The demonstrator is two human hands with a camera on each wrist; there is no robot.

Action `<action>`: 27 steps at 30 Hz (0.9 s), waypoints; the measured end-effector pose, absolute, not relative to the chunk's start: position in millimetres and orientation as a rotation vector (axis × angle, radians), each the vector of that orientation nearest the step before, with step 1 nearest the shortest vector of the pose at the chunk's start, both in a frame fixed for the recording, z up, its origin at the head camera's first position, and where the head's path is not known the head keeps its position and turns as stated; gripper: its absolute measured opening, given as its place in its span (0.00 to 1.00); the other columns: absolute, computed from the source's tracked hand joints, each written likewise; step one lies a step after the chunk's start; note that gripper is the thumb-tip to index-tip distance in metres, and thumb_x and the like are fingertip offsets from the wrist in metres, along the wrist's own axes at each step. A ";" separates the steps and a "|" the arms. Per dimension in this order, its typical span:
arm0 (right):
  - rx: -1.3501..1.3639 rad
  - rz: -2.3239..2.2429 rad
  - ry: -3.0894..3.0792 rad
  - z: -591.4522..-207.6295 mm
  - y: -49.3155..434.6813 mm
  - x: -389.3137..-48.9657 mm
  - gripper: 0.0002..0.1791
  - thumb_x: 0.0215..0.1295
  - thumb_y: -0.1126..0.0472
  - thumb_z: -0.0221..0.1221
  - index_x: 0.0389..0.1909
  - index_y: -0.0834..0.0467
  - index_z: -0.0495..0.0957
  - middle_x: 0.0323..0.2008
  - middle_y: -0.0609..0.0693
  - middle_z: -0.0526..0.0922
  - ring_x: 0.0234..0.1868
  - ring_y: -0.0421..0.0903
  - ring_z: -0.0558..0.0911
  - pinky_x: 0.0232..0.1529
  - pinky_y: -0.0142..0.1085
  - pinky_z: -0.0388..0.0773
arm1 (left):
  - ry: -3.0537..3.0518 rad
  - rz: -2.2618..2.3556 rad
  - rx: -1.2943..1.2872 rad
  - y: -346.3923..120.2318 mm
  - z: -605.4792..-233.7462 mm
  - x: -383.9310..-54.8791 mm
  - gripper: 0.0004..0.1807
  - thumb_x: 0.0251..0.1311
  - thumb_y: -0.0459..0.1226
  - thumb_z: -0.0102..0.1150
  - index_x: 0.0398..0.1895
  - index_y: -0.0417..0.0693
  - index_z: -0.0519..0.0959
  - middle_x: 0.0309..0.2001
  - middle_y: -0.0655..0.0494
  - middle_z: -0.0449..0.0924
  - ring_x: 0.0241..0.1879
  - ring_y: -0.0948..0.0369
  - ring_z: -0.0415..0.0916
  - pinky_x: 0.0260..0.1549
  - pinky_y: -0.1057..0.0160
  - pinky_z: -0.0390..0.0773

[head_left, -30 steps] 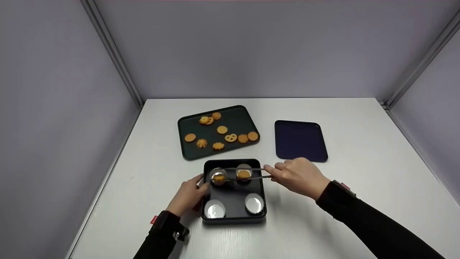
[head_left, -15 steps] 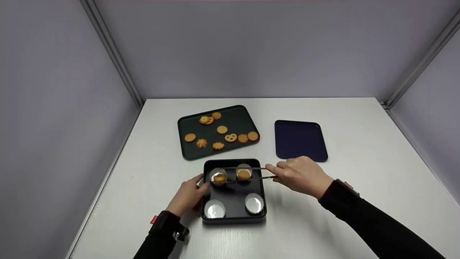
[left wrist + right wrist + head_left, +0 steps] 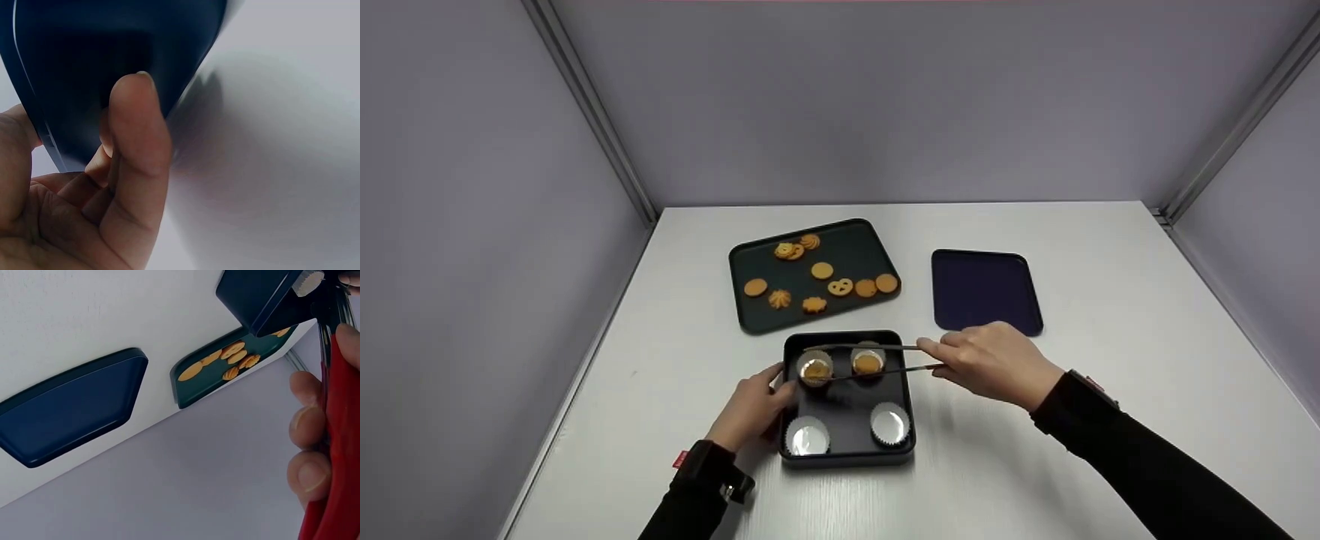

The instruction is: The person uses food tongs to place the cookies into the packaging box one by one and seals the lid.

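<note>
My left hand (image 3: 754,405) grips the left wall of a dark rectangular tin (image 3: 844,461), fingers and thumb at its rim. Four-corner paper cups line the tin: the far-left cup has a small cookie (image 3: 815,370) in it, and the far-right cup another cookie (image 3: 868,364). Silver liners show inside the near-left cup (image 3: 808,436) and near-right cup (image 3: 889,424). Over the far cups, my right hand (image 3: 990,364) holds tongs (image 3: 924,367) with red handles (image 3: 340,439). Their arms stand apart, tips around the far-left cup; whether they touch its cookie I cannot tell.
Behind the tin lies a dark green tray (image 3: 769,262) with several cookies of various shapes, including a pretzel cookie (image 3: 840,287). A dark blue tray (image 3: 986,289) sits at its right, just beyond my right hand. Grey panels stand behind and beside the white table (image 3: 1110,300).
The tongs' arms have spread further apart over the far cups. My right hand has shifted slightly right and away from me. The left hand and tin have stayed put.
</note>
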State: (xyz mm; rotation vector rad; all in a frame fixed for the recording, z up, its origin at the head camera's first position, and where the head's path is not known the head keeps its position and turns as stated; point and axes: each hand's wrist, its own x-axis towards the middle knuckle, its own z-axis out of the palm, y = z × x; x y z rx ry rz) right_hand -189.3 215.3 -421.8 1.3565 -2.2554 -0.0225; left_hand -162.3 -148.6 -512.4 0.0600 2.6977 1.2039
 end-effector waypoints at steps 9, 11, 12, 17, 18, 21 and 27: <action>1.346 -0.010 -2.255 -420.0 216.6 -189.7 0.22 0.54 0.52 0.76 0.48 0.55 0.84 0.23 0.44 0.80 0.18 0.40 0.77 0.16 0.35 0.72 | 2.697 1.207 0.062 -149.8 -512.7 -162.3 0.31 0.72 0.44 0.55 0.71 0.34 0.70 0.60 0.32 0.78 0.48 0.49 0.78 0.56 0.46 0.75; 1.344 -0.009 -2.251 -419.3 217.3 -189.9 0.22 0.54 0.53 0.76 0.49 0.55 0.84 0.23 0.44 0.79 0.17 0.40 0.77 0.16 0.35 0.71 | 2.700 1.203 0.061 -149.9 -513.0 -162.5 0.31 0.72 0.44 0.54 0.71 0.34 0.70 0.61 0.32 0.78 0.48 0.49 0.78 0.57 0.46 0.75; 1.344 -0.008 -2.250 -418.8 217.9 -190.1 0.22 0.54 0.53 0.76 0.49 0.55 0.84 0.23 0.44 0.79 0.17 0.40 0.76 0.15 0.35 0.71 | 2.700 1.204 0.061 -149.9 -513.1 -162.6 0.31 0.72 0.44 0.55 0.71 0.34 0.70 0.61 0.32 0.78 0.49 0.49 0.78 0.57 0.46 0.75; 1.334 0.021 -2.243 -415.7 222.9 -190.6 0.24 0.54 0.54 0.76 0.51 0.57 0.84 0.24 0.45 0.81 0.18 0.41 0.77 0.16 0.35 0.72 | 2.689 1.212 0.054 -149.4 -512.8 -162.2 0.31 0.72 0.44 0.54 0.72 0.34 0.70 0.61 0.33 0.78 0.48 0.50 0.79 0.56 0.47 0.75; 1.330 0.031 -2.240 -414.8 224.3 -190.8 0.24 0.54 0.54 0.76 0.52 0.57 0.84 0.24 0.45 0.82 0.18 0.41 0.77 0.16 0.35 0.72 | 2.686 1.216 0.052 -149.2 -512.6 -162.1 0.31 0.72 0.44 0.54 0.72 0.35 0.70 0.61 0.33 0.78 0.48 0.50 0.79 0.56 0.47 0.75; 1.315 0.066 -2.232 -411.5 228.4 -192.0 0.25 0.54 0.55 0.76 0.53 0.58 0.84 0.25 0.45 0.82 0.19 0.41 0.78 0.17 0.35 0.73 | 2.686 1.219 0.049 -148.8 -512.4 -162.0 0.31 0.72 0.44 0.54 0.72 0.35 0.70 0.60 0.34 0.79 0.47 0.50 0.79 0.54 0.48 0.75; 1.255 0.129 -2.233 -405.0 235.0 -196.4 0.26 0.53 0.56 0.76 0.53 0.59 0.85 0.28 0.47 0.86 0.21 0.42 0.81 0.19 0.38 0.76 | 2.708 1.186 0.048 -148.8 -513.9 -162.8 0.30 0.72 0.44 0.54 0.71 0.35 0.71 0.53 0.37 0.83 0.42 0.52 0.79 0.52 0.48 0.76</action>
